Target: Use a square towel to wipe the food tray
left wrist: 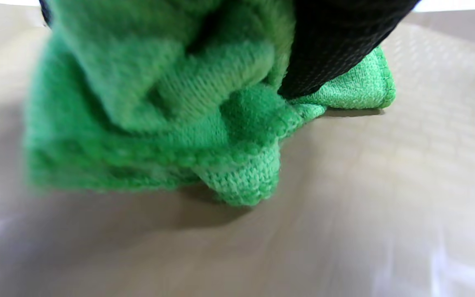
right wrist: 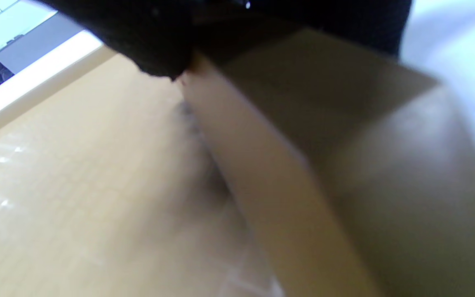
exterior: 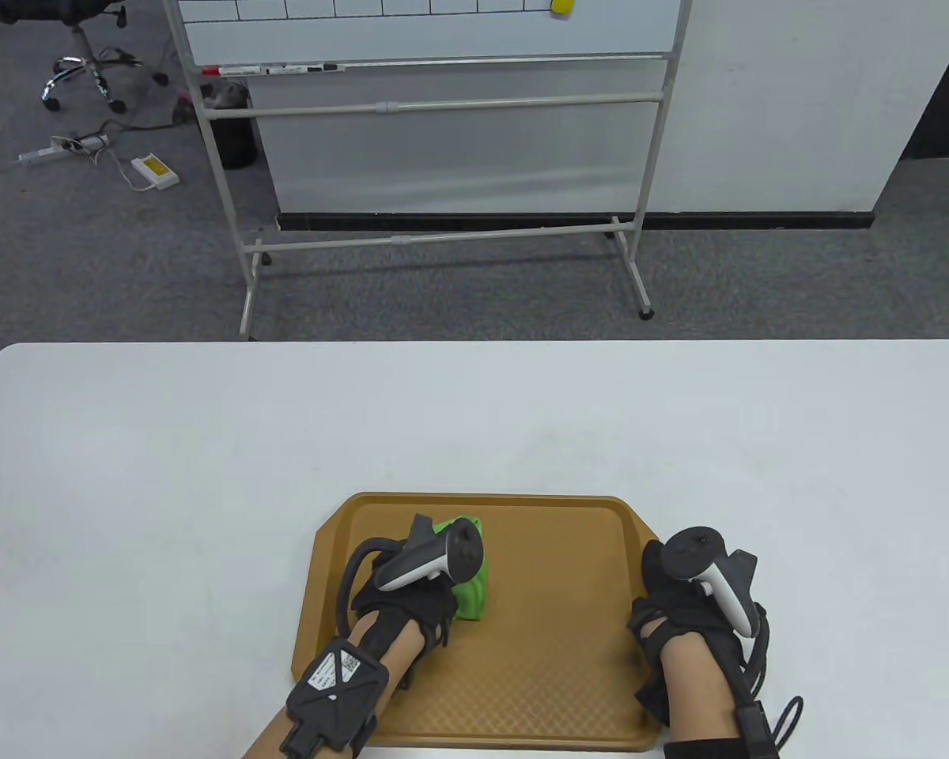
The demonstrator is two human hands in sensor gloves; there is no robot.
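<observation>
A brown food tray [exterior: 553, 656] lies at the table's near edge. A bunched green towel [exterior: 474, 581] sits on the tray's left half. My left hand [exterior: 411, 589] grips the towel and presses it on the tray; the left wrist view shows the towel [left wrist: 171, 123] bunched under a black gloved finger [left wrist: 328, 45] on the tray floor [left wrist: 344, 214]. My right hand [exterior: 680, 601] holds the tray's right rim; in the right wrist view gloved fingers [right wrist: 155, 45] lie over the rim [right wrist: 287, 165].
The white table [exterior: 474, 419] stretches far and to both sides of the tray. Behind the table a whiteboard stand [exterior: 443, 158] is on the grey carpet, with an office chair [exterior: 87, 55] at far left.
</observation>
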